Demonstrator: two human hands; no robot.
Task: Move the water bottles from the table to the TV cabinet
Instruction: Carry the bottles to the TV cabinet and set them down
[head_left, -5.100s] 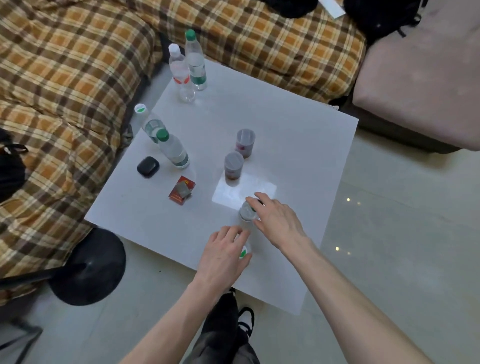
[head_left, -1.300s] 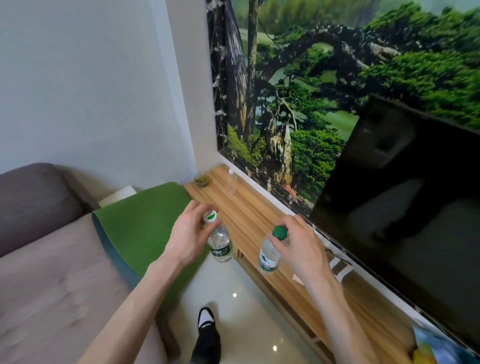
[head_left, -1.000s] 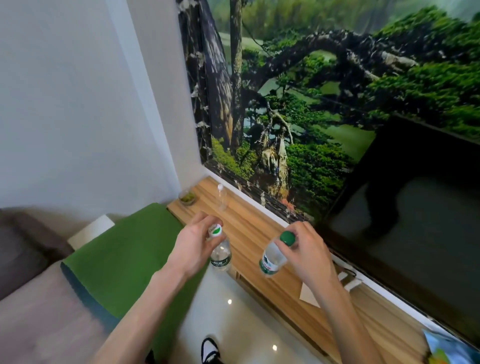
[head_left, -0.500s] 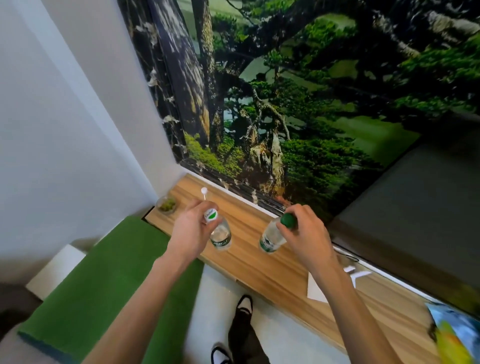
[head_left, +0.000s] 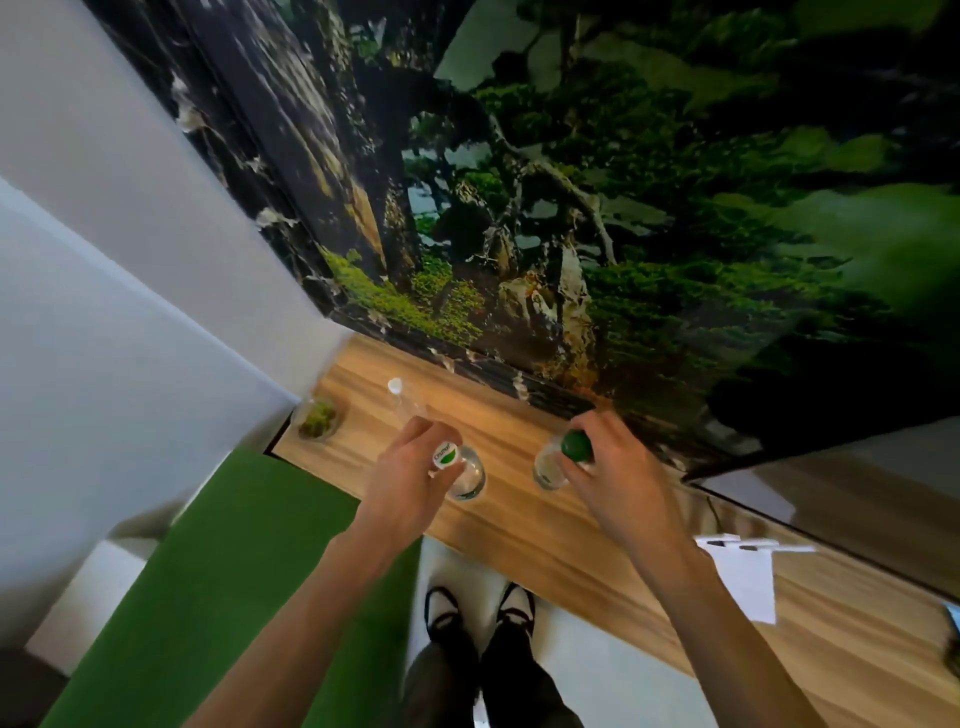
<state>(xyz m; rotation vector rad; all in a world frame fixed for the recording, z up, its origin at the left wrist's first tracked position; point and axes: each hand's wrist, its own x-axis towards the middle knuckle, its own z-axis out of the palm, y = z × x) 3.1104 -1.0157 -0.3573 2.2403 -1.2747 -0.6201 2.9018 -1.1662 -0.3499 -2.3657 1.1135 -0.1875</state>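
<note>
I look straight down at the wooden TV cabinet (head_left: 519, 525). My left hand (head_left: 405, 488) grips a clear water bottle with a white and green cap (head_left: 465, 470) near its neck. My right hand (head_left: 618, 483) grips a second clear water bottle with a dark green cap (head_left: 550, 467) at the cap. Both bottles are upright over the cabinet top, side by side; whether their bases touch the wood I cannot tell. A third clear bottle with a white cap (head_left: 400, 400) stands further back on the cabinet, just beyond my left hand.
A small glass dish of green moss (head_left: 318, 420) sits at the cabinet's left end. White paper (head_left: 745, 577) lies on the cabinet to the right. A forest mural (head_left: 571, 208) rises behind. A green mat (head_left: 234, 571) lies at lower left, my feet (head_left: 478, 613) below.
I carried both bottles from the white table to the cabinet. Over the last second my view tilted down and both hands lowered the bottles over the cabinet top.
</note>
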